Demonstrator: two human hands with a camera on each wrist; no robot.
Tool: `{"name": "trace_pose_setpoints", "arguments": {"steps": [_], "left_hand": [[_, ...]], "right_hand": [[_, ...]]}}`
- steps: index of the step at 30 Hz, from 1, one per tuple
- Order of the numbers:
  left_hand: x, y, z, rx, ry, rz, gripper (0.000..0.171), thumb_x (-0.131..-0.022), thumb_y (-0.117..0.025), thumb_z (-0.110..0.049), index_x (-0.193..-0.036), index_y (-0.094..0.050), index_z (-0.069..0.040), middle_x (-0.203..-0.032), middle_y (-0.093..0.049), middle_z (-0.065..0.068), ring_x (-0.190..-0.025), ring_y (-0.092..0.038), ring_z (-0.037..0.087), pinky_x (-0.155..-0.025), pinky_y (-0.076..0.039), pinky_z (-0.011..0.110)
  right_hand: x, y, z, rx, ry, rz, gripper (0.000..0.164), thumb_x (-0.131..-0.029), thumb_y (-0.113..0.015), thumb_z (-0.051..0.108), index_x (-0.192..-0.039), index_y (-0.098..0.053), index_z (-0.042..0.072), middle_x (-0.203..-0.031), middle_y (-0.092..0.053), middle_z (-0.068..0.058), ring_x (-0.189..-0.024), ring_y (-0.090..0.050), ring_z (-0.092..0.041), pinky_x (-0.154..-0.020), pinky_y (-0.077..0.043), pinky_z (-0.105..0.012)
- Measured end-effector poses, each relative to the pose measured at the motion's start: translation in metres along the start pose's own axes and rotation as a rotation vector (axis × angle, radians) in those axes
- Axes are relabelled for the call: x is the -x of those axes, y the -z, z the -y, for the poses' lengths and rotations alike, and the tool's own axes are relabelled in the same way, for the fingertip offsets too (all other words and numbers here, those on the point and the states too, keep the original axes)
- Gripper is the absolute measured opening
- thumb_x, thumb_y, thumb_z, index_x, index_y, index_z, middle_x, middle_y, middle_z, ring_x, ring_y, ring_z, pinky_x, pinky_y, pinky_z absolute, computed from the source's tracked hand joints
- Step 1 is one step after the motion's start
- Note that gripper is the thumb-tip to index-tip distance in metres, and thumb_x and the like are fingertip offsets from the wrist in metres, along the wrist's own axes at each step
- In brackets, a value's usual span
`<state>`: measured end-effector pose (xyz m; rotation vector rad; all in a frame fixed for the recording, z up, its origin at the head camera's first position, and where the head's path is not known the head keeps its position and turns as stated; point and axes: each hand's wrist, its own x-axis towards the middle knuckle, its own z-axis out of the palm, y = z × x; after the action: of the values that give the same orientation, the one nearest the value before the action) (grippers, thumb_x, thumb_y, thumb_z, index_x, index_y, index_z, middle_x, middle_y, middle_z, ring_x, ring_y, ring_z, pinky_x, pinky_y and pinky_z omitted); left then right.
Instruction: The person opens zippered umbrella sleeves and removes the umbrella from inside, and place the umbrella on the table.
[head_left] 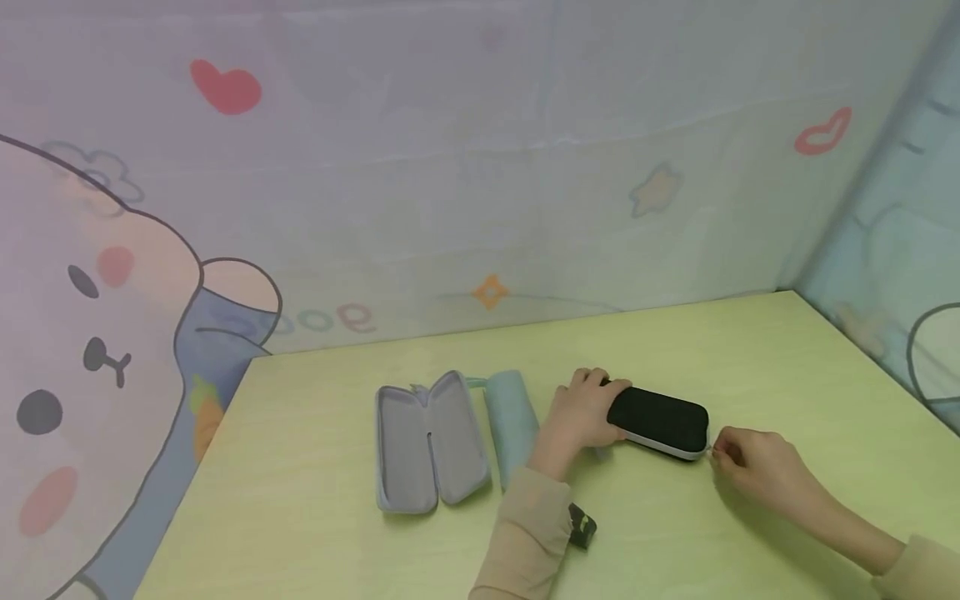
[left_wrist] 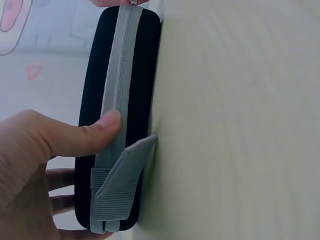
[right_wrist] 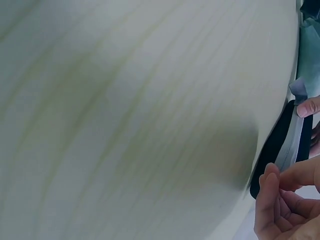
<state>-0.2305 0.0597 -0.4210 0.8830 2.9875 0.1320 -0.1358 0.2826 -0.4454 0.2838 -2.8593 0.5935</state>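
A black hard case (head_left: 663, 421) with a grey zipper band lies on the table, and its zipper looks closed along the side facing me. My left hand (head_left: 588, 412) grips its left end, the thumb (left_wrist: 110, 122) laid on the grey band above a ribbed grey strap tab (left_wrist: 117, 197). At the other end, my right hand (head_left: 761, 462) pinches the zipper pull between thumb and forefinger; the fingertips mostly hide the pull. In the right wrist view both hands touch the case (right_wrist: 272, 145) at the right edge.
An open lavender-grey case (head_left: 405, 454) lies at the left. Beside it is a pale teal case (head_left: 513, 417), partly behind my left arm. A small black item (head_left: 581, 527) sticks out from under the left sleeve. A printed curtain (head_left: 480, 167) hangs behind the table.
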Motion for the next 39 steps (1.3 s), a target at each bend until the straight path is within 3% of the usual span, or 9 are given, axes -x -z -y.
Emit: {"name": "trace_pose_setpoints", "arguments": {"steps": [8,16,23,39], "left_hand": [[-0.0003,0.0001,0.0001,-0.012,-0.023,-0.028,0.064,-0.084,-0.067,-0.050,-0.142,-0.042,-0.038,-0.140,-0.047,-0.005,-0.131,-0.042,0.020,-0.095,-0.046,0.035],[-0.0001,-0.0004,-0.0025,-0.011,-0.003,-0.045,0.064,-0.084,-0.068,-0.049,-0.142,-0.042,-0.038,-0.137,-0.049,-0.004,-0.129,-0.044,0.021,-0.095,-0.046,0.034],[-0.0017,-0.0032,-0.0044,-0.027,0.013,-0.034,0.065,-0.083,-0.068,-0.050,-0.142,-0.042,-0.039,-0.136,-0.048,-0.005,-0.131,-0.043,0.020,-0.092,-0.047,0.034],[0.0000,-0.0025,-0.0042,0.001,0.000,-0.036,0.066,-0.084,-0.070,-0.048,-0.142,-0.043,-0.036,-0.139,-0.047,-0.003,-0.132,-0.042,0.022,-0.094,-0.049,0.033]], "right_hand": [[0.0024,-0.0005,-0.0014,0.017,0.023,-0.031,0.016,-0.080,-0.067,0.002,-0.072,-0.063,0.015,-0.060,-0.053,0.011,-0.055,-0.037,0.003,-0.051,-0.033,-0.021],[0.0033,-0.0005,0.0011,0.016,0.058,-0.079,0.021,-0.078,-0.067,0.000,-0.070,-0.061,0.018,-0.057,-0.048,0.014,-0.054,-0.034,0.004,-0.050,-0.031,-0.019],[0.0039,0.0016,0.0043,0.002,0.038,-0.032,0.018,-0.081,-0.066,0.002,-0.072,-0.063,0.017,-0.059,-0.050,0.012,-0.053,-0.035,0.003,-0.050,-0.032,-0.019],[0.0043,0.0021,0.0078,-0.006,0.035,-0.016,0.019,-0.081,-0.067,0.002,-0.071,-0.062,0.018,-0.058,-0.050,0.013,-0.054,-0.035,0.004,-0.050,-0.032,-0.019]]}}
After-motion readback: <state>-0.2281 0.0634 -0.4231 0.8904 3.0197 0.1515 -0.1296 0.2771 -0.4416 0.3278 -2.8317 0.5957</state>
